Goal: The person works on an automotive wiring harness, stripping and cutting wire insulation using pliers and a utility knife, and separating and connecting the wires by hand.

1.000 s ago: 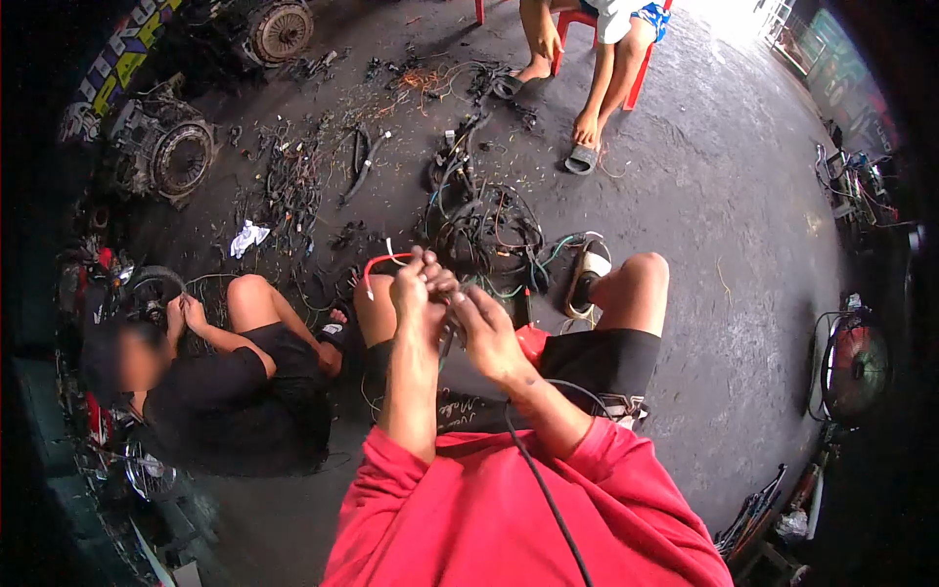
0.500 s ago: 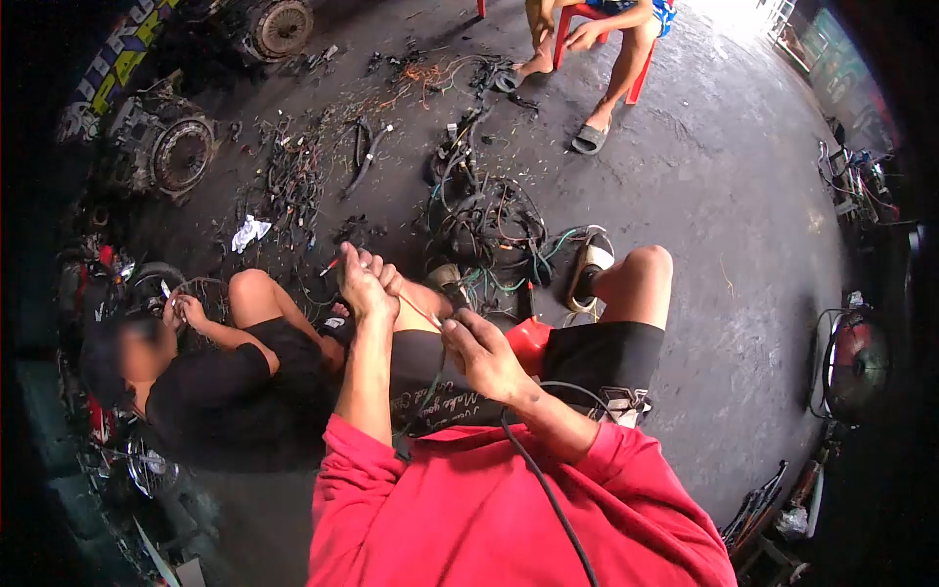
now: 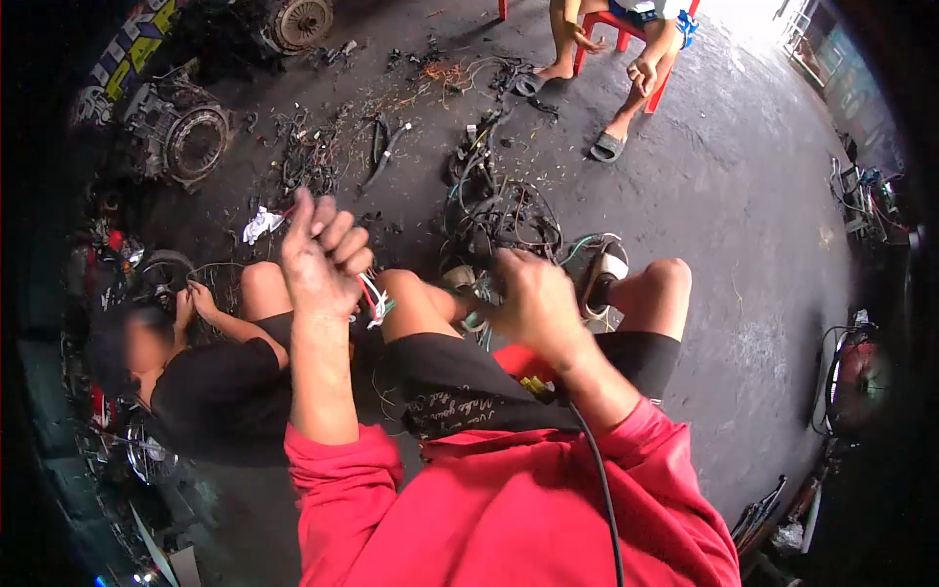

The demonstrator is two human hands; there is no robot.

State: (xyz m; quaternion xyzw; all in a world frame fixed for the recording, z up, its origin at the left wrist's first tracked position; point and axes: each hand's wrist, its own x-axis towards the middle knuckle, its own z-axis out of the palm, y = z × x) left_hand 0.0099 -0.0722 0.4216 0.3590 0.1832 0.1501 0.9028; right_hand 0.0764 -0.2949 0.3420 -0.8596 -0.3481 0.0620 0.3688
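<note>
My left hand [image 3: 323,256] is raised to the left of my knee with its fingers curled. It grips a few thin electrical wires [image 3: 372,301], red, white and green, whose ends hang out below the palm; a red tip shows above, near the thumb. My right hand [image 3: 536,301] is apart from it, above my lap, close to a tangled wiring harness [image 3: 499,215] on the floor. Motion blurs its fingers, which point away from me, so what they hold is unclear. A yellow object [image 3: 536,386] and some red material [image 3: 511,359] lie under my right wrist.
A person in dark clothes [image 3: 220,401] sits close on my left, handling a wire. Another sits ahead on a red chair [image 3: 657,88]. Engine parts [image 3: 196,142], wire scraps [image 3: 313,147] and a white rag [image 3: 261,225] lie on the floor. A black cable [image 3: 602,479] crosses my shirt.
My hands have come apart: the left moved up and left with the wires, the right moved right and away from it. The seated person's hands ahead have shifted.
</note>
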